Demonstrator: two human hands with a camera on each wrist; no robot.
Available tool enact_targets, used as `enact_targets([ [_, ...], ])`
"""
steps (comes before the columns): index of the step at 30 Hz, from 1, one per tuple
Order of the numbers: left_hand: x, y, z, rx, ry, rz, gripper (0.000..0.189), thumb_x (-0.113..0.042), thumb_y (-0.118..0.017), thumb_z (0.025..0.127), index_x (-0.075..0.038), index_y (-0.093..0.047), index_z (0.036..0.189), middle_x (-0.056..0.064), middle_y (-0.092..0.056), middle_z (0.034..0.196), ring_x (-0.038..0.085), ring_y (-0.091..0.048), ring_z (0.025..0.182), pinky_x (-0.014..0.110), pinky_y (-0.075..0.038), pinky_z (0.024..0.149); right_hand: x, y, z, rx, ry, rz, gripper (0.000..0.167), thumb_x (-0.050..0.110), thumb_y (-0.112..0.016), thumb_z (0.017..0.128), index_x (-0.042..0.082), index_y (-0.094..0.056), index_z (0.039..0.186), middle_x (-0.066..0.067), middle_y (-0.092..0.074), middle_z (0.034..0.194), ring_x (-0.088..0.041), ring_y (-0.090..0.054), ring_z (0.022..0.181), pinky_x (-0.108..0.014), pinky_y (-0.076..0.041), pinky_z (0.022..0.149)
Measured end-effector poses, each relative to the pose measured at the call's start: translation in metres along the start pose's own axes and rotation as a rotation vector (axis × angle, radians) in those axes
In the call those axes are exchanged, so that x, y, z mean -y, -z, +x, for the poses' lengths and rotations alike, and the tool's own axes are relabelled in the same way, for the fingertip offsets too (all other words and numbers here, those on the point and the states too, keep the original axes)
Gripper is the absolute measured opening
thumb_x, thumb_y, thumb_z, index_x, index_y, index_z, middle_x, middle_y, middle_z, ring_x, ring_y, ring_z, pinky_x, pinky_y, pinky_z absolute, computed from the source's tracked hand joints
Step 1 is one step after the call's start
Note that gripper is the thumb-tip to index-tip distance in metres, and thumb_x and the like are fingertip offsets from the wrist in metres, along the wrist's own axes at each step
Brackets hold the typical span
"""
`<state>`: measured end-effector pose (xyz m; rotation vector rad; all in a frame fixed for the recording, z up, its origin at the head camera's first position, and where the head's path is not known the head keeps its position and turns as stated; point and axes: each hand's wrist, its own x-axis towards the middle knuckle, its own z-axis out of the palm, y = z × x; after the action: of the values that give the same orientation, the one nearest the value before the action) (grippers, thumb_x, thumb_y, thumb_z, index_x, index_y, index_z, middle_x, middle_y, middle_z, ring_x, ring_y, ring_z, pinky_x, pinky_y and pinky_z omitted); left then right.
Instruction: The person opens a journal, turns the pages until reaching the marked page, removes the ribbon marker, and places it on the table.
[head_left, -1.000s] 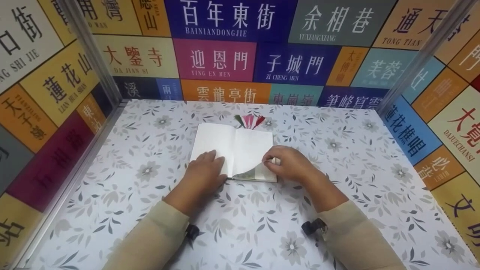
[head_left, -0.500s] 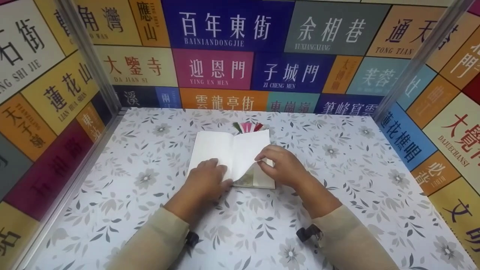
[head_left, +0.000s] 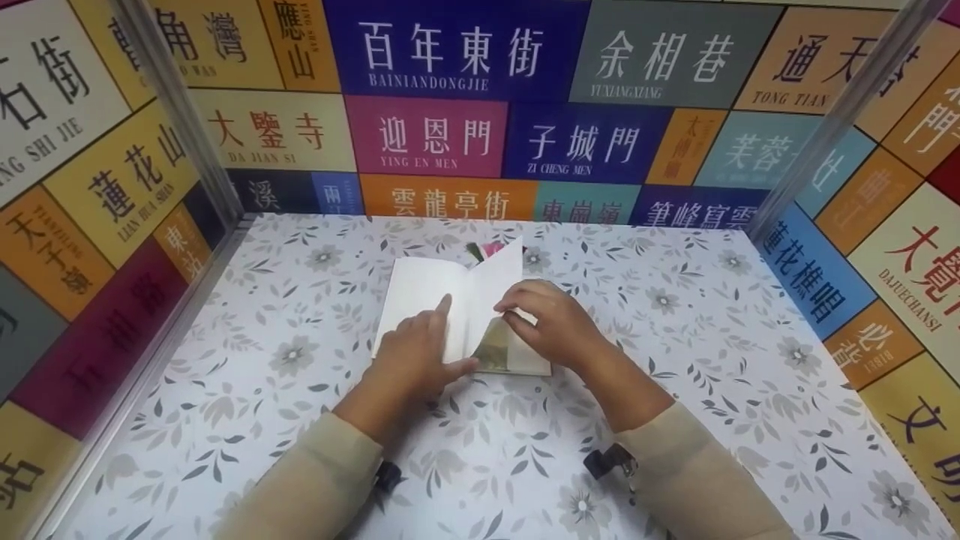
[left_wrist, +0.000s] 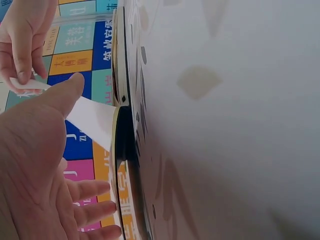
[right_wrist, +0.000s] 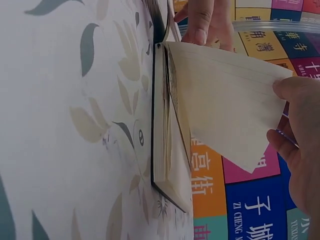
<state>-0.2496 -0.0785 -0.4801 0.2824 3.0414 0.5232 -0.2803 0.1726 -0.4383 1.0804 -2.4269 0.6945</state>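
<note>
A notebook [head_left: 420, 285] lies open near the middle of the table, with blank white pages showing. My left hand [head_left: 416, 346] rests on its left page, fingers fairly straight and the thumb by the lower end of the gutter. My right hand [head_left: 553, 324] pinches the edge of a right-hand page [head_left: 499, 277] between thumb and fingers. That page stands lifted and bent, still attached at the spine; faint ruled lines show on it in the right wrist view. Below it a greenish-brown printed picture [head_left: 493, 349] is partly uncovered. The remaining leaves [right_wrist: 162, 135] lie flat.
Pink, green and red tassels [head_left: 489, 249] stick out behind the notebook's top edge, partly covered by the raised page. A floral cloth [head_left: 300, 412] covers the table. Panels with printed characters [head_left: 442, 135] enclose the back and both sides.
The right hand has drawn the page's edge leftward and raised it, uncovering more of the picture beneath. The left hand stays on the left page, its thumb now reaching further right.
</note>
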Motion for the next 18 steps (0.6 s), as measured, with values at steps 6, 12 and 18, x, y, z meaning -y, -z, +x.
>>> enact_targets([
  [6, -0.0023, 0.0007, -0.0007, -0.009, 0.023, 0.000, 0.120, -0.072, -0.075, 0.087, -0.027, -0.008, 0.174, 0.016, -0.056, 0.158, 0.040, -0.056, 0.144, 0.060, -0.048, 0.118, 0.0036, -0.0023, 0.0008, -0.027, 0.026, -0.006, 0.014, 0.011, -0.075, 0.100, 0.018, -0.081, 0.110, 0.000, -0.079, 0.116, -0.020, -0.072, 0.120, -0.035, -0.058, 0.109],
  [12, -0.0051, 0.0047, -0.0046, -0.070, -0.008, -0.010, 0.119, -0.063, -0.081, 0.088, -0.028, -0.006, 0.174, 0.012, -0.050, 0.163, 0.041, -0.058, 0.142, 0.063, -0.051, 0.114, 0.0048, -0.0026, 0.0012, -0.038, 0.008, -0.012, 0.018, 0.013, -0.076, 0.100, 0.017, -0.081, 0.116, 0.000, -0.077, 0.128, -0.020, -0.069, 0.130, -0.034, -0.055, 0.115],
  [18, -0.0052, 0.0088, -0.0092, -0.137, -0.058, 0.004, 0.114, -0.052, -0.081, 0.092, -0.034, -0.004, 0.174, 0.008, -0.034, 0.174, 0.039, -0.050, 0.149, 0.062, -0.048, 0.118, 0.0031, -0.0003, -0.0005, -0.015, -0.073, 0.020, 0.026, 0.020, -0.075, 0.102, 0.019, -0.076, 0.128, 0.000, -0.070, 0.143, -0.020, -0.063, 0.140, -0.039, -0.051, 0.120],
])
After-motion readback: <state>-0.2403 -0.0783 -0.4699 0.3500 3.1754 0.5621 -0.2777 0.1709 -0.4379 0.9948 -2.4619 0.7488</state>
